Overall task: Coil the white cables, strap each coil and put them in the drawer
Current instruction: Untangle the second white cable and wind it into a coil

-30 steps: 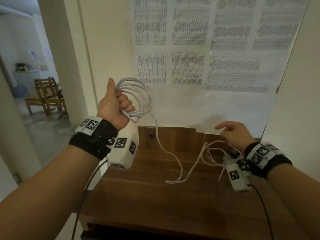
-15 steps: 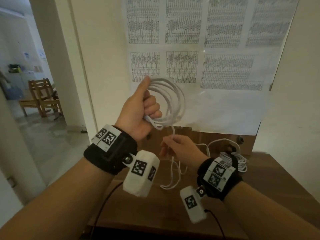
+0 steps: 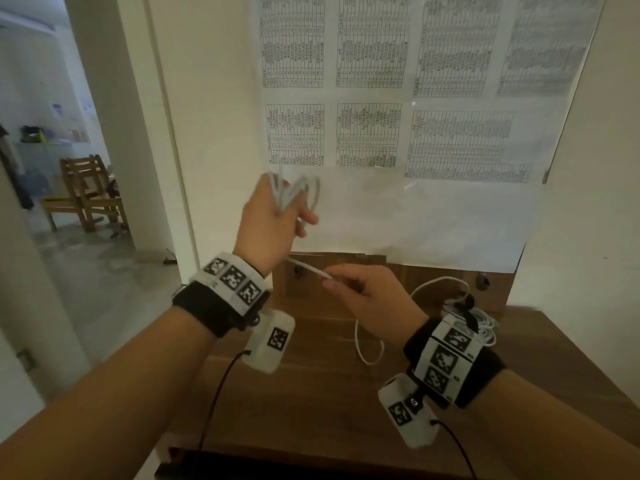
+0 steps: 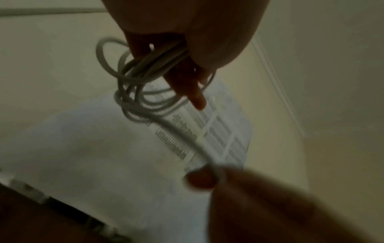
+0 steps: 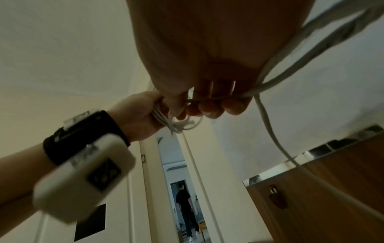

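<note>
My left hand (image 3: 291, 216) is raised in front of the wall and holds a coil of white cable (image 3: 294, 192) between thumb and fingers; the left wrist view shows the coil's loops (image 4: 141, 82) bunched under the fingers. A loose run of that cable (image 3: 310, 269) leads down-right to my right hand (image 3: 332, 282), which pinches it just below the left wrist. In the right wrist view the right hand's fingers (image 5: 214, 106) curl round the cable. The tail (image 3: 369, 344) hangs in a loop onto the wooden top (image 3: 311, 410).
A second white coil bound with a black strap (image 3: 467, 317) lies on the wooden top behind my right wrist. A wall with printed sheets (image 3: 370, 81) stands close ahead. To the left, a doorway opens onto a wooden chair (image 3: 86, 192); a person (image 5: 185, 202) stands far off.
My left hand has turned over and tipped the coil edge-on. My right hand slid along the cable and pulled its loose run taut below the left wrist; less tail lies on the wood.
</note>
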The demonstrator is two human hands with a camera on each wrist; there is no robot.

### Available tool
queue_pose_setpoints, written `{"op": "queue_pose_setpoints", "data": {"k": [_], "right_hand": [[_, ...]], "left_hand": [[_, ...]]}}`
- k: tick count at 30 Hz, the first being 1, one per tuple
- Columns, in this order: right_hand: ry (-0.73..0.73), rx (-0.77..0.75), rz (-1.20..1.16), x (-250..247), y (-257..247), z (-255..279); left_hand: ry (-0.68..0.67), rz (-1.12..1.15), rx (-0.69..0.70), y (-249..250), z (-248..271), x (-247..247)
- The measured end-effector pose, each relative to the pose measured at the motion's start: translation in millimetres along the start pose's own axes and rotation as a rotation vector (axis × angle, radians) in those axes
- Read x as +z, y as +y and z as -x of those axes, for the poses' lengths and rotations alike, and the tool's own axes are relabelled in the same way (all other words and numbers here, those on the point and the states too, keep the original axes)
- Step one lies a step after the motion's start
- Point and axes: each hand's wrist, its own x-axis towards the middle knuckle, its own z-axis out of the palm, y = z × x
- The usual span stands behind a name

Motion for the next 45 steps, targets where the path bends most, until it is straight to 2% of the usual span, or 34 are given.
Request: {"op": "queue_pose_setpoints", "data": {"k": [4,8,12,14,16,18,20,23,27,30,34,39,43,45], "right_hand": [[0.075,-0.063,0.038,-16,-5,-7],[0.145,-0.063,0.117,-29,-1,-9],[0.217,-0.047,0.234,-34,-2,-9],[0.262,-0.083,0.248,-36,-3,-8],[0.196,-0.125,0.253,-36,-6,-7],[0.043,-0.124,0.204,-35,-9,-5],[-0.069,-0.061,0.133,-37,-12,-6],[-0.111,0.04,0.079,-43,-12,-10],[-0.066,-0.009,0.137,-42,-8,-8],[0.005,0.064,0.045,-40,-9,-9],[0.094,0.117,0.05,-34,-9,-12],[-0.009,0.093,-0.001,-37,-7,-8],[-0.096,0.072,-0.03,-46,-9,-2],[-0.153,0.072,0.031,-53,-5,2]], "left_hand": [[-0.268,-0.321,0.065,-23,14,11],[-0.409,-0.153,0.046,-25,25,15],[-0.427,0.026,-0.147,-17,36,20],[-0.427,0.031,-0.22,-16,37,22],[-0.462,0.054,-0.289,-13,38,23],[-0.51,0.155,-0.345,-8,41,25],[-0.565,0.265,-0.382,-4,42,25],[-0.643,0.373,-0.412,-4,44,22],[-0.614,0.454,-0.446,-3,46,21],[-0.553,0.573,-0.456,-7,50,25],[-0.519,0.682,-0.531,-9,60,35],[-0.568,0.691,-0.65,-8,59,33],[-0.511,0.729,-0.689,-9,53,23],[-0.487,0.78,-0.705,-10,46,14]]}}
